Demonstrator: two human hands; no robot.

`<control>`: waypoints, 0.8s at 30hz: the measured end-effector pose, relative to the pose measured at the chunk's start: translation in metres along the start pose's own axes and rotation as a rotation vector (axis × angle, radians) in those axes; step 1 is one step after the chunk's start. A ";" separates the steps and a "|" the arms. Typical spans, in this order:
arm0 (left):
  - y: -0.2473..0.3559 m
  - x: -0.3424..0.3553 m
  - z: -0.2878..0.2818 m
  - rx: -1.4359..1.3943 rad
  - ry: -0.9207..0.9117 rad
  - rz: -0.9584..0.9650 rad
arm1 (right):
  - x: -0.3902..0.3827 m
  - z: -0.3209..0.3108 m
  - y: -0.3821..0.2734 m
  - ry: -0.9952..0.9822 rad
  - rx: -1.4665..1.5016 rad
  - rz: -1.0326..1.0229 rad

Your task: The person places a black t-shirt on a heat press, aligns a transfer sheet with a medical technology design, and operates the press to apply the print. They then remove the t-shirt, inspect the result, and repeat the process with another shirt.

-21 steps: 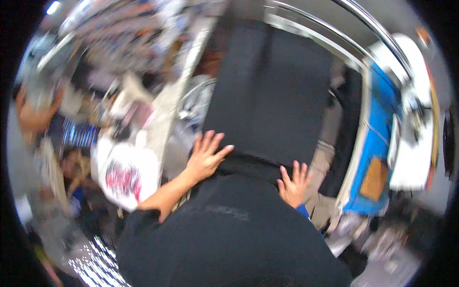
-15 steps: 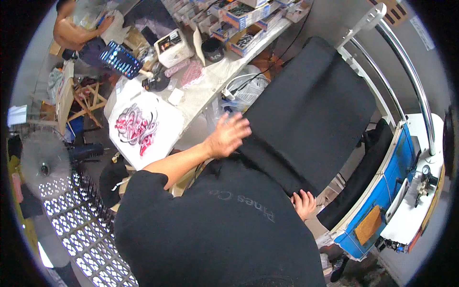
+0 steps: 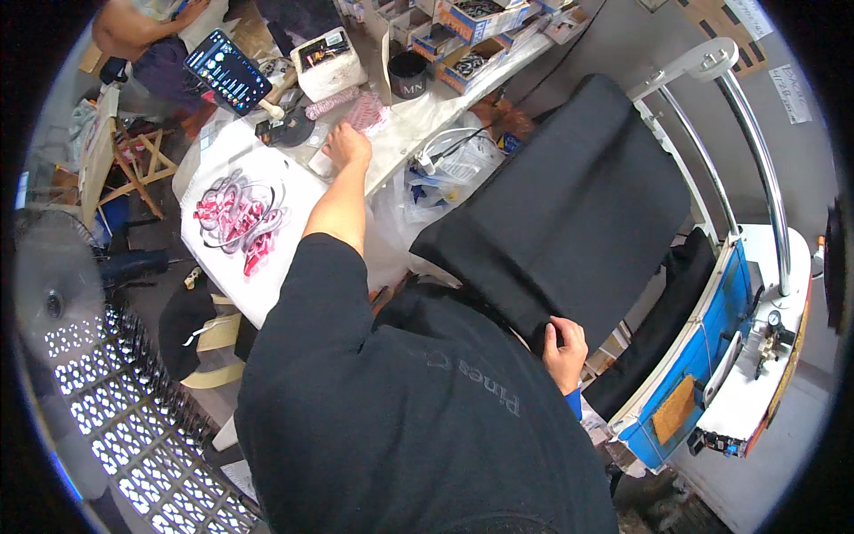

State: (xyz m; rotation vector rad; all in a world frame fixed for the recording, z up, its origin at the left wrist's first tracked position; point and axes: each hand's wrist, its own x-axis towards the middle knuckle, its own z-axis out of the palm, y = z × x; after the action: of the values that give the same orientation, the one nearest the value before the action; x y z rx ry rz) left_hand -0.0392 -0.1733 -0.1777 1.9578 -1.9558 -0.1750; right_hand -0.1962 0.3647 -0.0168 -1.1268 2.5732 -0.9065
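My left hand (image 3: pixel 348 148) reaches over the worktable, its fingers bent down and closed at a small white card (image 3: pixel 321 166); the fingertips are partly hidden. A pink patterned cloth pad (image 3: pixel 366 113) lies just beyond it. To the left is a white sheet (image 3: pixel 289 218) with a red and grey printed design. My right hand (image 3: pixel 565 354) grips the near corner of a large black fabric piece (image 3: pixel 569 214), thumb and fingers pinched at its edge. The fabric is draped over the board of a pressing machine with chrome bars (image 3: pixel 756 169).
A phone on a stand (image 3: pixel 229 73), a white box (image 3: pixel 327 64), a black mug (image 3: pixel 407 76) and boxes of small metal parts (image 3: pixel 470 67) crowd the table. A fan (image 3: pixel 58 303) stands at left. Another person's arm (image 3: pixel 133 31) shows at far left.
My left hand has moved from beside the black fabric, left and away over the table to the white card. My right hand has stayed at the fabric's near edge, its grip shifted slightly.
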 end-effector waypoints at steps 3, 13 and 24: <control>0.003 0.007 0.000 0.018 -0.141 -0.035 | -0.002 -0.005 -0.004 0.015 -0.031 0.014; 0.052 -0.034 -0.041 -1.855 -0.832 -0.743 | 0.009 0.007 -0.022 0.186 0.189 0.117; 0.201 -0.317 -0.140 -1.446 -2.141 -0.501 | 0.073 -0.011 -0.018 0.356 0.778 0.348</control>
State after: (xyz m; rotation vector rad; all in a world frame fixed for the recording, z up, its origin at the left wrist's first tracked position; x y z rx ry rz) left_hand -0.1904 0.1687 -0.0330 0.5416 -0.5478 -3.3389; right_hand -0.2400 0.3080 0.0075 -0.3097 2.1569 -1.8849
